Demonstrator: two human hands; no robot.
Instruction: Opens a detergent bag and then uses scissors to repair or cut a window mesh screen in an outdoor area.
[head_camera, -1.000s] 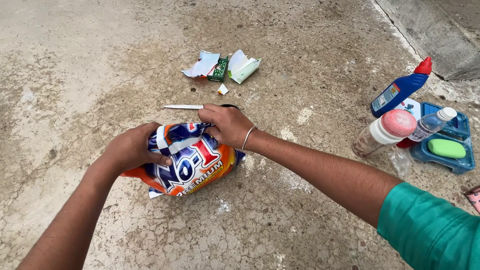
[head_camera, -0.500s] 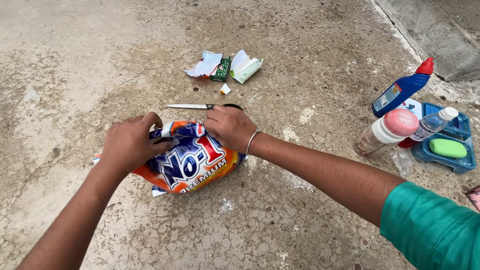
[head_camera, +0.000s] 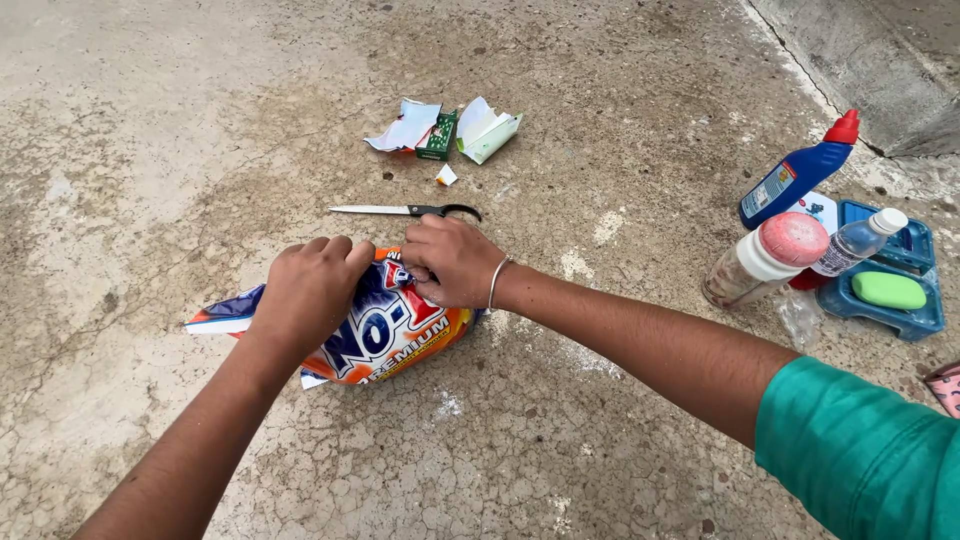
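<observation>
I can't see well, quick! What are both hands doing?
Left hand: closed on the orange detergent bag.
Right hand: closed on the same bag's top.

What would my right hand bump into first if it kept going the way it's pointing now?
Your right hand grips the top of the detergent bag, knuckles pointing up and left. Straight on, it would probably meet the scissors lying on the concrete just past it, though the exact line is hard to judge.

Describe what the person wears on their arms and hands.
Both hands are bare, with no gloves. The right hand has a thin silver-coloured bangle at the wrist, and a teal short sleeve covers the upper right arm. The left hand and forearm show no jewellery or sleeve.
</observation>
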